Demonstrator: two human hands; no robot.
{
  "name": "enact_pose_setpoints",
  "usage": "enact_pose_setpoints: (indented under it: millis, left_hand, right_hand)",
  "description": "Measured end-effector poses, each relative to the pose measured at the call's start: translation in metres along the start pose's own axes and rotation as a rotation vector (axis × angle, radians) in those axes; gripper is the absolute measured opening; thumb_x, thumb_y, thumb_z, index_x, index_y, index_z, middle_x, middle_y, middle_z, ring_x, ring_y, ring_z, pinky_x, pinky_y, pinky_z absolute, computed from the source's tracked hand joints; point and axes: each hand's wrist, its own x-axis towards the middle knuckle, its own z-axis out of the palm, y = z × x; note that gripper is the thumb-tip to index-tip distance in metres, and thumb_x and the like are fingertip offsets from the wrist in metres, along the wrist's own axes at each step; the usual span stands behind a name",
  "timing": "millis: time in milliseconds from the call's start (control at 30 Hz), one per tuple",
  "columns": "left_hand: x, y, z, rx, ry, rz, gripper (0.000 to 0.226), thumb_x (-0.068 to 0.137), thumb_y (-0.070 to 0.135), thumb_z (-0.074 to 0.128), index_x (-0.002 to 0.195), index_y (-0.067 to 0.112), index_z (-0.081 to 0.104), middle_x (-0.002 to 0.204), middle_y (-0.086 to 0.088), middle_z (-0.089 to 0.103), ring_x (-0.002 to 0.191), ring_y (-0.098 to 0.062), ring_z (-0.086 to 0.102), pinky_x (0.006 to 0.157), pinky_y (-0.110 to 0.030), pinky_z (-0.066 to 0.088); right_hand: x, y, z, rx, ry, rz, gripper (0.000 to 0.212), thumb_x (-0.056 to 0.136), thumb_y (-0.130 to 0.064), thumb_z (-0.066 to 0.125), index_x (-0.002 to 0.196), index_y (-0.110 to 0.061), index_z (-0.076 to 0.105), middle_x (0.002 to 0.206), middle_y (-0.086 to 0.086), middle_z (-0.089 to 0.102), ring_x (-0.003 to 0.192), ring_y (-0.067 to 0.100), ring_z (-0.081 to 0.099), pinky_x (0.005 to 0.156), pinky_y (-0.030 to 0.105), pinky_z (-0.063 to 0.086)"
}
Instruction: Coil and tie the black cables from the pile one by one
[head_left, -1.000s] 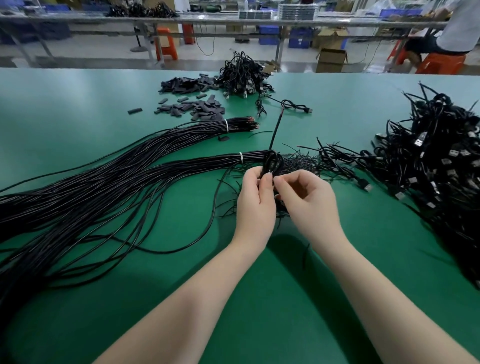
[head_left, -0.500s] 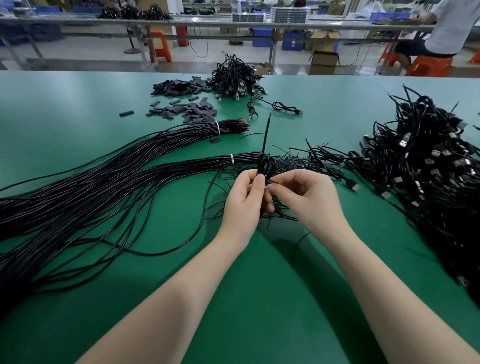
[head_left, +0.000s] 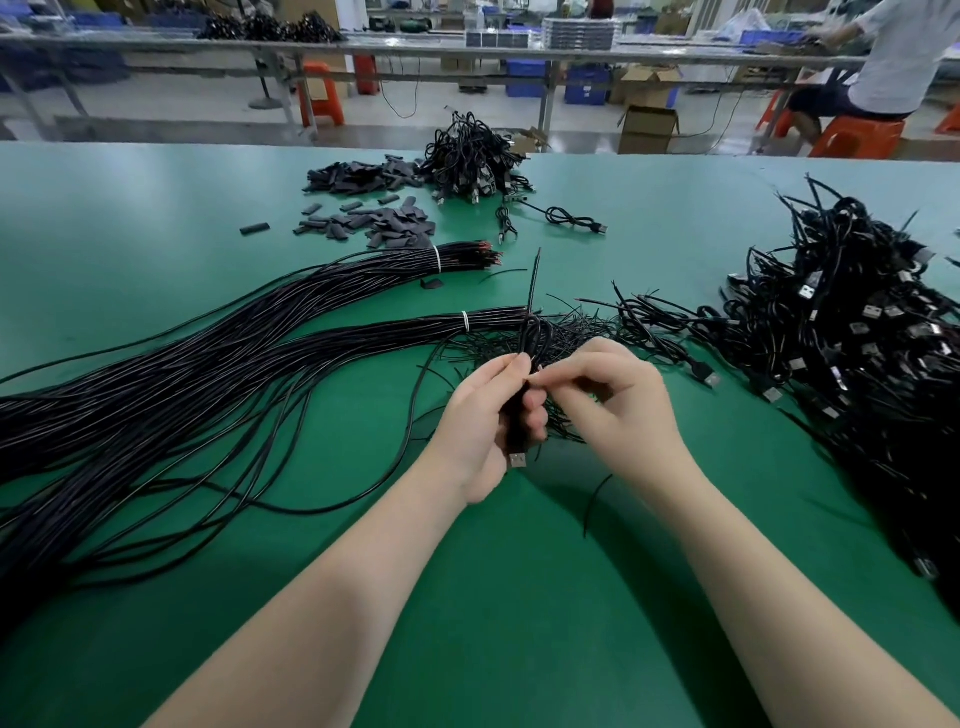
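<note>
Left hand (head_left: 480, 415) grips one coiled cable (head_left: 524, 384); right hand (head_left: 618, 395) pinches it.

A factory assembly floor: a long green workbench (head_left: 156, 208) holds banded bundles of black cables (head_left: 260, 332), a far heap of coiled cables (head_left: 470, 161) and a pile (head_left: 857, 332) at right; beyond stand metal benches (head_left: 415, 47), orange stools (head_left: 857, 136), blue crates (head_left: 587, 88) and cardboard boxes (head_left: 649, 127)

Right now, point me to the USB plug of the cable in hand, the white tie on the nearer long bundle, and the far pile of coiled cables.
USB plug (head_left: 517, 460), head view: metal tip.
White tie (head_left: 466, 320), head view: band's middle.
Coiled-cable pile (head_left: 470, 163), head view: pile's centre.
</note>
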Motion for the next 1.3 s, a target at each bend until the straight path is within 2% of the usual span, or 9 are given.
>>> enact_pose_setpoints:
  millis: [133,267,433,533,833,1000,1100,1200,1300]
  left_hand:
    - [-0.001,0.003,-0.005,-0.131,-0.142,-0.144,0.018,0.089,0.031,0.061,0.093,0.016,0.052,0.059,0.009,0.045,0.048,-0.007,0.045,0.048,-0.02,0.043]
    - [0.0,0.002,-0.008,-0.142,-0.166,-0.151,0.033,0.088,0.031,0.062,0.112,0.013,0.048,0.061,0.009,0.048,0.051,-0.007,0.048,0.051,-0.021,0.045]
    - [0.004,-0.001,-0.005,-0.049,-0.001,-0.007,0.008,0.093,0.023,0.058,0.086,0.021,0.057,0.066,0.008,0.057,0.057,-0.005,0.056,0.051,-0.019,0.047]
    - [0.005,-0.005,-0.002,0.045,0.042,0.06,0.013,0.099,0.02,0.053,0.088,0.021,0.06,0.072,0.008,0.061,0.06,-0.005,0.058,0.053,-0.018,0.046]
    - [0.007,-0.01,-0.001,0.023,0.045,0.119,0.021,0.083,0.025,0.062,0.099,0.012,0.063,0.088,0.001,0.067,0.079,-0.011,0.06,0.078,-0.028,0.049]
    - [0.006,-0.01,-0.003,0.007,0.079,0.136,0.013,0.08,0.026,0.067,0.087,0.014,0.066,0.078,0.002,0.068,0.072,-0.01,0.061,0.068,-0.022,0.051]
    - [0.006,-0.009,-0.002,0.04,0.136,0.09,0.012,0.092,0.021,0.063,0.081,0.015,0.064,0.068,0.004,0.062,0.06,-0.008,0.056,0.054,-0.021,0.046]
    - [0.006,-0.007,-0.003,0.063,0.153,0.031,0.016,0.094,0.02,0.062,0.078,0.016,0.063,0.063,0.005,0.06,0.054,-0.006,0.054,0.049,-0.02,0.045]
    - [0.006,-0.005,-0.003,0.04,0.153,0.025,0.013,0.093,0.019,0.062,0.081,0.014,0.063,0.063,0.005,0.061,0.054,-0.006,0.055,0.049,-0.019,0.045]
  right_hand:
    - [0.0,0.002,-0.003,0.555,-0.097,0.32,0.022,0.079,0.001,0.069,0.077,-0.021,0.071,0.072,0.0,0.065,0.072,0.012,0.06,0.071,0.022,0.05]
    - [0.001,0.003,-0.002,0.768,-0.093,0.462,0.023,0.069,-0.012,0.07,0.09,-0.015,0.062,0.066,-0.003,0.057,0.065,0.012,0.058,0.065,0.021,0.05]
    - [0.002,0.0,0.002,0.567,-0.07,0.595,0.003,0.083,-0.02,0.072,0.084,-0.017,0.072,0.068,-0.004,0.066,0.058,0.007,0.056,0.06,0.02,0.047]
    - [0.002,-0.001,0.004,0.439,-0.041,0.618,0.016,0.082,-0.032,0.074,0.076,-0.017,0.077,0.068,-0.002,0.068,0.06,0.008,0.056,0.059,0.021,0.048]
    - [0.008,-0.012,-0.001,0.832,-0.038,0.886,0.014,0.068,-0.016,0.075,0.078,-0.007,0.074,0.072,0.005,0.071,0.058,0.009,0.063,0.059,0.017,0.055]
    - [0.004,-0.008,0.006,0.65,0.046,0.66,0.003,0.083,-0.005,0.072,0.082,-0.008,0.07,0.068,0.004,0.069,0.062,0.013,0.064,0.062,0.02,0.054]
    - [-0.001,-0.001,0.012,-0.078,0.144,0.116,0.008,0.084,-0.004,0.071,0.078,-0.01,0.069,0.071,-0.002,0.07,0.068,0.01,0.063,0.066,0.02,0.051]
    - [-0.006,0.008,0.01,-0.636,0.141,-0.451,0.007,0.079,0.005,0.065,0.08,-0.001,0.069,0.081,0.008,0.069,0.075,0.027,0.064,0.066,0.032,0.052]
    - [-0.005,0.009,0.007,-0.542,0.105,-0.381,0.008,0.081,0.002,0.067,0.084,-0.004,0.071,0.084,0.004,0.07,0.077,0.025,0.065,0.068,0.031,0.053]
